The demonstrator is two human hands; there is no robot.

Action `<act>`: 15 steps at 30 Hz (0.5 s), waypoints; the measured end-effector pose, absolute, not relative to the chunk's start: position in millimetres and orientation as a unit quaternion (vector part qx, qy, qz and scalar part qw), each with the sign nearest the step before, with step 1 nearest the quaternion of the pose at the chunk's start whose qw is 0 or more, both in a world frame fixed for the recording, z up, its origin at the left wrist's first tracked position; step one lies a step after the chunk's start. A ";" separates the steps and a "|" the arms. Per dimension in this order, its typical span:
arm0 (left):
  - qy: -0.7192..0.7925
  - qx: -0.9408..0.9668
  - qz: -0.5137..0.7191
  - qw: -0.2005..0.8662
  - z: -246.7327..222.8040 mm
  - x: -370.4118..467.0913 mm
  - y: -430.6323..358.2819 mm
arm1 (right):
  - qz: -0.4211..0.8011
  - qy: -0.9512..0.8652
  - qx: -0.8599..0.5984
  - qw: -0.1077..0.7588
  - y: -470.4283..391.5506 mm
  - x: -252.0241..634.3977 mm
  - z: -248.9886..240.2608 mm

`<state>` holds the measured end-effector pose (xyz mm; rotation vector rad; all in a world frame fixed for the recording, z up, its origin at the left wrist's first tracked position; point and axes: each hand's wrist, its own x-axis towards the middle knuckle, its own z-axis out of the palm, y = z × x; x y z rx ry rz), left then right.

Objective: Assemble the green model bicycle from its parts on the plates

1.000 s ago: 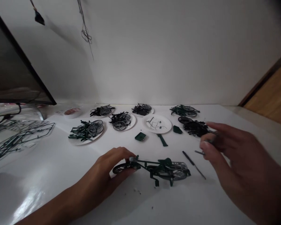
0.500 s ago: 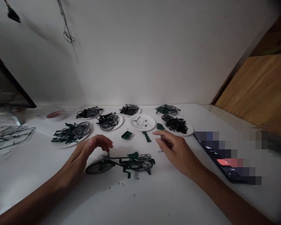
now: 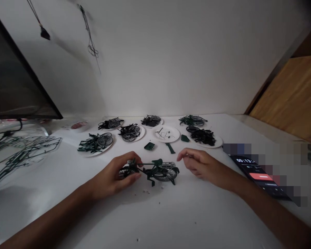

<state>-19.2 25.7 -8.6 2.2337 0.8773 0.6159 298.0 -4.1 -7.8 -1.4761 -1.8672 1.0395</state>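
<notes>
A small dark green model bicycle (image 3: 159,171) lies on the white table in the middle. My left hand (image 3: 119,174) is wrapped round its front end, covering part of the front wheel. Just right of the rear wheel, my right hand (image 3: 199,164) hovers with curled fingers; whether it holds anything small cannot be made out. Beyond the bicycle lie a green tray-like piece (image 3: 149,146), a long green piece (image 3: 170,148) and a small green piece (image 3: 185,138). A white plate (image 3: 176,138) behind them bears thin small parts.
Several plates of dark bicycle parts, one a left plate (image 3: 107,150), stand toward the wall. Green part frames (image 3: 23,152) lie at far left below a screen (image 3: 15,76). A phone (image 3: 261,178) lies at right; crumbs dot the near table.
My left hand has closed round the bicycle's front end. My right hand's fingers are more curled. The view has shifted, so the scene sits further right.
</notes>
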 end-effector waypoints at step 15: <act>0.333 0.829 0.271 0.359 -13.0 -9.6 24.1 | 0.399 -0.691 -0.553 0.239 -18.9 257.4 -14.0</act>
